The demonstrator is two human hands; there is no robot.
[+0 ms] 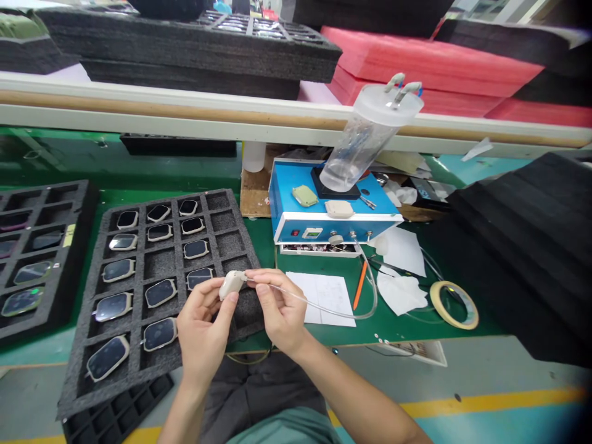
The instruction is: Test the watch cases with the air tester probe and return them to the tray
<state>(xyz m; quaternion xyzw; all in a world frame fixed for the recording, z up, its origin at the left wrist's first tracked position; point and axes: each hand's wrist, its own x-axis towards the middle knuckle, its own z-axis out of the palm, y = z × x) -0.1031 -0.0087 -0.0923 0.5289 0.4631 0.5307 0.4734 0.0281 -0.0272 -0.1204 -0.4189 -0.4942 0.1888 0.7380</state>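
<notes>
Pinched in my left hand point(203, 327) is a beige smartwatch case point(232, 283), tilted on edge above the right side of a grey foam tray point(157, 262). My right hand point(281, 308) closes its thumb and fingers on the end of a clear thin tube point(319, 306), whose tip meets the side of the watch case. From there the tube curves to the front of a blue machine point(289, 185). Several watches with dark screens, such as one watch point(160, 333), lie in the tray's compartments.
On the machine stand a clear cylinder point(356, 145), a green watch case point(304, 195) and a pale watch case point(339, 208). White paper point(324, 296), an orange pen point(359, 285) and a tape roll point(454, 304) lie right. A black tray point(78, 246) flanks left; a shelf edge point(185, 111) crosses behind.
</notes>
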